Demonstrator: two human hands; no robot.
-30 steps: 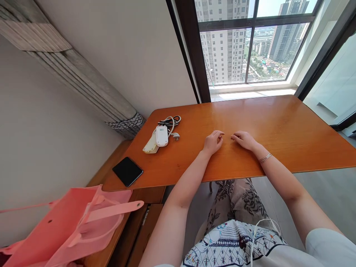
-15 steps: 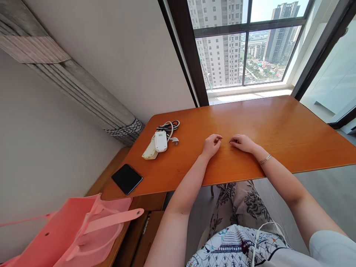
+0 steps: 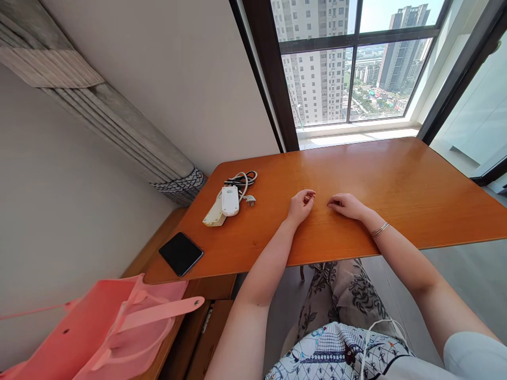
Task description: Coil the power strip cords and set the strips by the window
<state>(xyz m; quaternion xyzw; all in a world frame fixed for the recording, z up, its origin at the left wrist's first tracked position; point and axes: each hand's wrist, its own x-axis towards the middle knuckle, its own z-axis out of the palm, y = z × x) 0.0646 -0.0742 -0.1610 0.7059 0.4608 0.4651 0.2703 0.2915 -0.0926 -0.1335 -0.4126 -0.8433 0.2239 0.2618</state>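
On the wooden table (image 3: 380, 174), my left hand (image 3: 301, 205) rests on its side with fingers loosely bent, a gap showing between thumb and fingertips. It holds nothing. Across a short stretch of bare wood lies my right hand (image 3: 345, 205), its fingers slack and pointing left, nothing held either. A thin bracelet (image 3: 380, 229) circles the right wrist. Left of my left hand sits a power strip (image 3: 215, 214) with a white device (image 3: 230, 201) lying partly over it. Coiled black and white cables (image 3: 247, 179) and a plug (image 3: 250, 200) lie beside these.
A black tablet or large phone (image 3: 181, 254) lies near the table's left front corner. Below it, an open pink bag (image 3: 119, 327) stands on a wooden cabinet (image 3: 212, 338). Behind the table are a window (image 3: 348, 79) and a tied curtain (image 3: 130, 132).
The left fingers have parted slightly from the thumb. The right hand stays in place. The whole view has shifted a little.
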